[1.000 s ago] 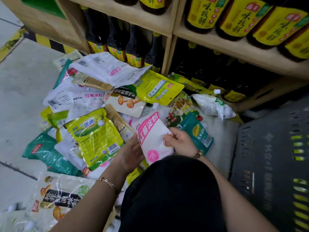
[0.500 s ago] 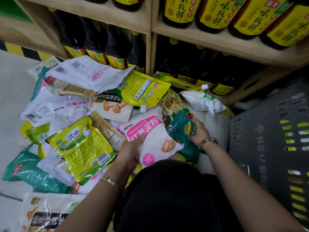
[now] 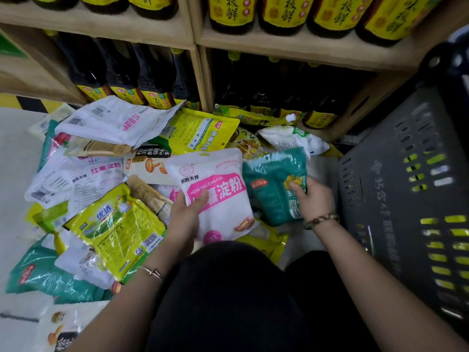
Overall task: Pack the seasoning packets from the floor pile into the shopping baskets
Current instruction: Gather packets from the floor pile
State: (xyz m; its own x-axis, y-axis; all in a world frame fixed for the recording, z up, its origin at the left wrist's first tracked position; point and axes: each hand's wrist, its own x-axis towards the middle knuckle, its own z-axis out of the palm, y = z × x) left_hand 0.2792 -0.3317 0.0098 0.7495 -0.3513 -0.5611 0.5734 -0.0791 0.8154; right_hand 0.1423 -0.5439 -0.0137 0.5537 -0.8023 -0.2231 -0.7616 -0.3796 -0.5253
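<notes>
A pile of seasoning packets (image 3: 111,174) covers the floor in front of the shelves. My left hand (image 3: 186,217) grips a white packet with a pink label (image 3: 220,196) by its left edge, thumb on the front, and holds it upright above the pile. My right hand (image 3: 313,199) pinches a teal packet (image 3: 271,189) at its right edge, just right of the white one. A grey shopping basket (image 3: 406,199) stands at the right, its slotted wall facing me; its inside is hidden.
Wooden shelves (image 3: 198,36) with dark sauce bottles with yellow labels (image 3: 121,80) stand right behind the pile. A yellow-green packet (image 3: 116,224) and another teal one (image 3: 50,278) lie at the left. My black-clad knees (image 3: 228,295) fill the bottom middle.
My right hand let go of the white packet, moved right and took hold of the teal packet. The left hand has raised the white packet upright.
</notes>
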